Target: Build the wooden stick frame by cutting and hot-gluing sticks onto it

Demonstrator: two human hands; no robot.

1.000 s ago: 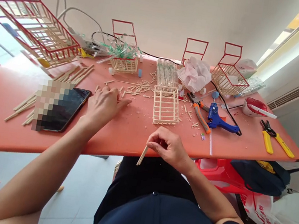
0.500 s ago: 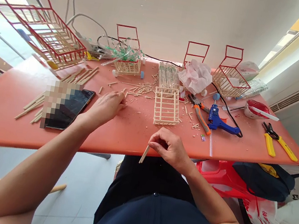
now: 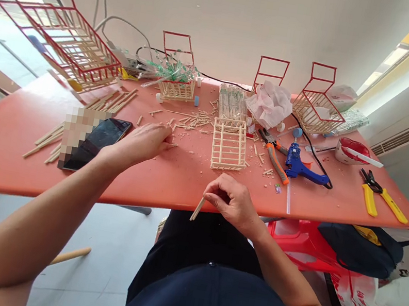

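Note:
My right hand (image 3: pixel 233 201) hovers over the near edge of the orange table (image 3: pixel 184 181), its fingers pinched on a short wooden stick (image 3: pixel 197 209) that points down and to the left. My left hand (image 3: pixel 147 139) lies on the table with its fingers curled over small cut stick pieces (image 3: pixel 172 145); whether it grips one is hidden. An unpainted stick basket frame (image 3: pixel 229 144) stands just beyond my right hand. More short stick pieces (image 3: pixel 193 120) lie scattered behind my left hand.
A phone (image 3: pixel 96 141) and long sticks (image 3: pixel 47 140) lie left. Orange-handled pliers (image 3: pixel 276 160), a blue glue gun (image 3: pixel 300 165), yellow cutters (image 3: pixel 378 195) and a red paint bowl (image 3: pixel 348 150) lie right. Red-trimmed stick baskets (image 3: pixel 315 111) line the back; a large one (image 3: pixel 61 45) stands far left.
My left hand has drawn its fingers in from an outstretched reach and curled them over the small pieces. My right hand has kept the stick almost still.

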